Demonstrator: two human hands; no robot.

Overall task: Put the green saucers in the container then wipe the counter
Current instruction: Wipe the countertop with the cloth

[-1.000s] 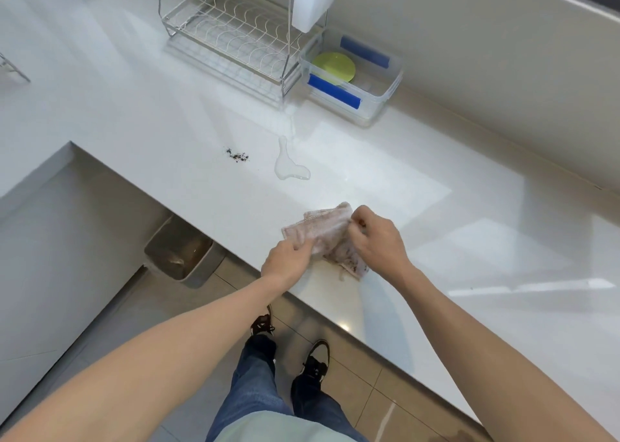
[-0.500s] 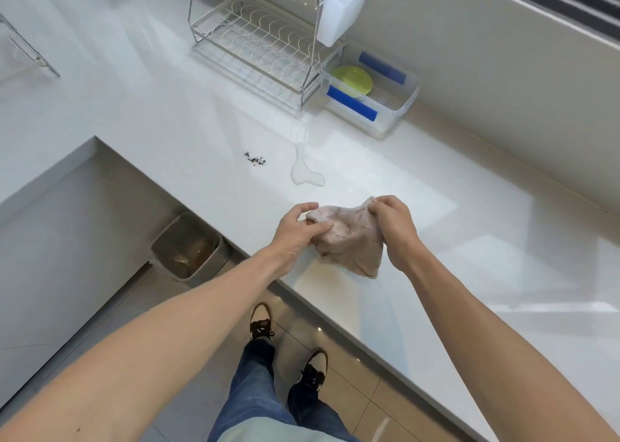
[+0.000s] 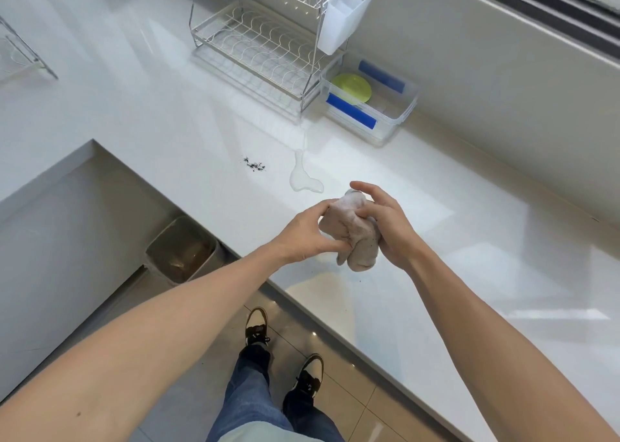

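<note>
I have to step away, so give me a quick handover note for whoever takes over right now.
Left hand and right hand both grip the bunched cloth just above the counter.
Green saucer sits in the clear container beside the dish rack; that step looks done.
Left: wipe the water puddle and the dark crumbs, both untouched ahead of the hands.

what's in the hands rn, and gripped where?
Both hold one bunched cloth above the counter: left hand pinches its left side, right hand grips its right side and top.
</note>
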